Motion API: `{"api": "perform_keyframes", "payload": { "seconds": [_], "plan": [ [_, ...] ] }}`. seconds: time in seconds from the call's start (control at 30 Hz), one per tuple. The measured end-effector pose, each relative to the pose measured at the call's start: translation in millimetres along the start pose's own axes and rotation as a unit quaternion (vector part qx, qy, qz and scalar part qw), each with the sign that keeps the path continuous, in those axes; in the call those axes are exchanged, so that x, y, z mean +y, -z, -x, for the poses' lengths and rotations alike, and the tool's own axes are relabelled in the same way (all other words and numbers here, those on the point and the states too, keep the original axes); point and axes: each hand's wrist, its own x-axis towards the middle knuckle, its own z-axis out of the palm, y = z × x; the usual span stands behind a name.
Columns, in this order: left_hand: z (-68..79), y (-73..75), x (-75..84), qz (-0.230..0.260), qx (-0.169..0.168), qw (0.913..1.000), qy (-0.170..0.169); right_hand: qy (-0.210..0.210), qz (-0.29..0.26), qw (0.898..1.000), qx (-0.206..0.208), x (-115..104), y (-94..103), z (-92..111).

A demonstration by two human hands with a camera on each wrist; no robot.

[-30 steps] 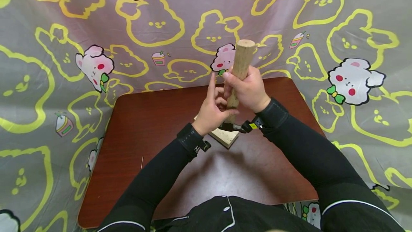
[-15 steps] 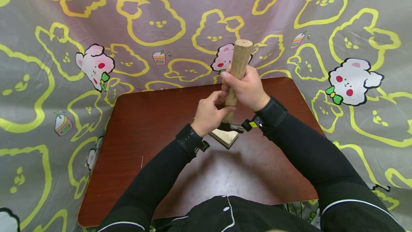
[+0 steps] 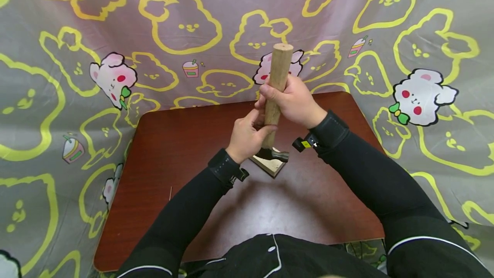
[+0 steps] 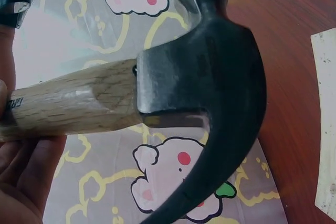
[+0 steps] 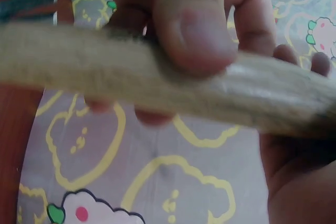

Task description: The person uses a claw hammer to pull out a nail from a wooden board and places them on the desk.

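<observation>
A claw hammer [image 3: 278,65] with a wooden handle is held upright, its dark metal head downward. My right hand [image 3: 299,100] grips the upper handle, its thumb across the wood. Lower on the handle, just above the head, my left hand [image 3: 247,136] holds it between thumb and fingers. The left wrist view shows the hammer's head [image 4: 226,72] up close, with its curved claw. In the right wrist view, a thumb presses on the handle [image 5: 121,69]. Under the hammer, a pale wooden board [image 3: 270,166] lies on the table, partly hidden by the left hand and hammer head.
The red-brown table [image 3: 185,149] has rounded corners. A thin, nail-like piece [image 3: 170,193] lies on its left part, near my left sleeve. Patterned cloth [image 3: 216,20] hangs behind and on both sides of the table.
The left hand's raised index finger has come down to the handle, and the hand now holds it. The hammer has shifted slightly left and stands more upright; the right hand moved with it.
</observation>
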Motion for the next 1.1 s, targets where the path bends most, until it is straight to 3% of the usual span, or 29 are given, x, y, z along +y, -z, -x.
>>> {"api": "perform_keyframes", "payload": {
  "seconds": [0.13, 0.27, 0.43, 0.57, 0.7, 0.87, 1.1],
  "plan": [
    [3.9, 2.1, -0.5, -0.004, 0.004, 0.9998, 0.019, -0.027, 0.045, 0.998, -0.042, -1, 4.8, -2],
    [8.1, 4.4, -3.6, -0.016, -0.005, 0.9991, 0.040, -0.091, 0.096, 0.988, -0.084, -3, 13.4, -3],
    [12.7, 10.6, -12.5, -0.026, 0.003, 0.9969, 0.074, -0.159, 0.208, 0.955, -0.139, -2, 28.9, -5],
    [19.7, 21.0, -19.7, -0.017, 0.014, 0.9909, 0.133, -0.167, 0.312, 0.922, -0.159, 7, 44.6, -4],
    [28.8, 32.5, -30.8, -0.037, 0.013, 0.9821, 0.184, -0.171, 0.378, 0.895, -0.163, 17, 63.0, -6],
    [42.9, 46.0, -47.3, -0.061, 0.015, 0.9695, 0.237, -0.180, 0.425, 0.874, -0.155, 31, 91.2, -10],
    [71.6, 65.2, -71.2, -0.084, 0.033, 0.9509, 0.296, -0.211, 0.438, 0.860, -0.153, 40, 121.8, -14]
  ]
}}
